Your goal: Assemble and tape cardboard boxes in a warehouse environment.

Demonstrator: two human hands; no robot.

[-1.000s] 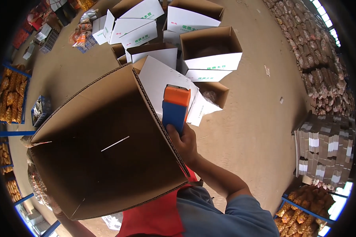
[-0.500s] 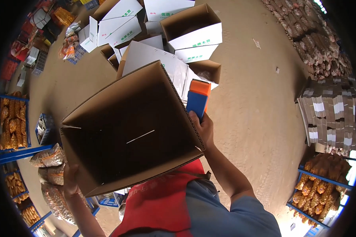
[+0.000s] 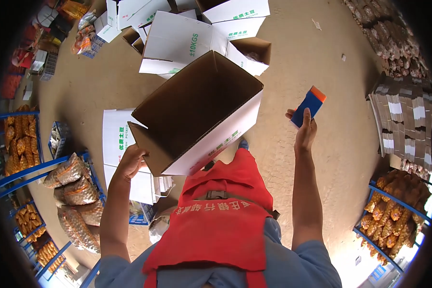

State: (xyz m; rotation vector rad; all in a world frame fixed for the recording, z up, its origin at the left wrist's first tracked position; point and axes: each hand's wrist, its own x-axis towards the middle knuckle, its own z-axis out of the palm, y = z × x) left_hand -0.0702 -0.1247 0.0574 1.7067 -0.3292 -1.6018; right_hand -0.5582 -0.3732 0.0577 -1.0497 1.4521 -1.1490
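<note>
An open cardboard box (image 3: pixel 235 129), white outside and brown inside, is held up tilted in front of me, its open side facing up. My left hand (image 3: pixel 133 162) is closed on its lower left corner, by the end panel. Off to the right and apart from the box, my right hand (image 3: pixel 305 126) is closed around a blue-and-orange block-shaped tool (image 3: pixel 310 103); its exact kind does not show. Below the box's left end stands a stack of flat white cartons (image 3: pixel 117 139).
Several white cardboard boxes (image 3: pixel 177 41) lie piled on the floor ahead. Bagged goods (image 3: pixel 79 192) fill a blue rack (image 3: pixel 38 174) on the left. Flattened cartons (image 3: pixel 402 120) are stacked at the right, near a rack of orange net bags (image 3: pixel 396 218).
My right hand has left the box's right side and swung out to the right with the tool. The box has tipped and moved right, showing its white outer side.
</note>
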